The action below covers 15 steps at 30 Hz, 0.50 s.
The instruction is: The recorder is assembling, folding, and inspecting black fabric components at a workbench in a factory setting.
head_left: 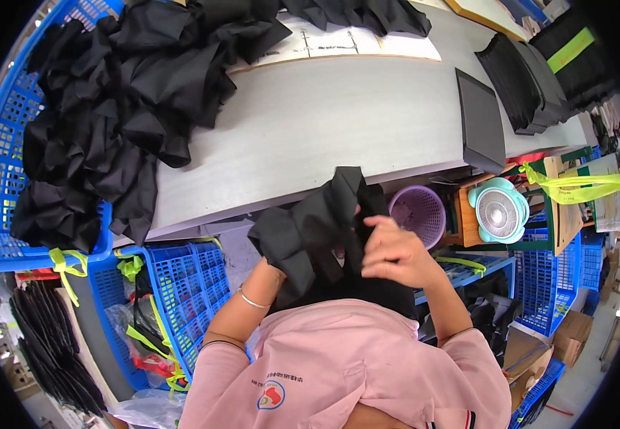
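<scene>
A limp black fabric piece (299, 232) with a folded, open shape hangs over my left forearm and covers most of my left hand (358, 209). Only a small bit of skin shows at the cloth's upper right edge, so the left fingers' grip is hidden. A thin bracelet (255, 301) circles the left wrist. My right hand (398, 248) is raised just right of the fabric, fingers bent and a little apart, with nothing visible in them. Whether its fingertips touch the dark cloth behind them I cannot tell. Both hands are before my body, at the table's near edge.
A heap of black fabric pieces (131, 93) spills from a blue basket (9, 179) onto the grey table (310, 114). Stacked black panels (517, 86) stand at the right. Beyond the near edge are a purple bin (417, 214), a turquoise fan (499, 214) and blue crates (188, 286).
</scene>
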{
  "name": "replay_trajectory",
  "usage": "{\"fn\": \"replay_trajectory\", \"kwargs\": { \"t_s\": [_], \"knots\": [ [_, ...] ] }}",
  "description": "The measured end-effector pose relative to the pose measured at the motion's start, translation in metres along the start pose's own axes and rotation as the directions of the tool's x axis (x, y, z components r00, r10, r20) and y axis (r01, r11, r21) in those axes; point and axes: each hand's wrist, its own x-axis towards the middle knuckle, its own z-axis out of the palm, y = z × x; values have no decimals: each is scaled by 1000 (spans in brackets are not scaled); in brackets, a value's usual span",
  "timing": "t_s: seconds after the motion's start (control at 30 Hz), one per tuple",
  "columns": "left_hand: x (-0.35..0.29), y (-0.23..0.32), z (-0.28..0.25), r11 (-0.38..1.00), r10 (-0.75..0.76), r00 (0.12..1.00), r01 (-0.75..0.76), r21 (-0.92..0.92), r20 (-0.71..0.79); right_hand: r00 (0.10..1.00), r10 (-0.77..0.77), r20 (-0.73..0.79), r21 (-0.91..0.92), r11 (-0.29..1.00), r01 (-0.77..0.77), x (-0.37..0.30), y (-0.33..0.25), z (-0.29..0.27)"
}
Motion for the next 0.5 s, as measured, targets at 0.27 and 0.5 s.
{"fn": "replay_trajectory", "kwargs": {
  "t_s": [0.27, 0.5],
  "knots": [
    [7, 9, -24, 972, 58, 984, -18, 235, -166, 930, 15, -368, -349, 925, -153, 50, 0, -77],
    [24, 44, 42, 925, 195, 966, -123, 360, -172, 653, 108, -750, -37, 978, -205, 132, 82, -110]
  ]
}}
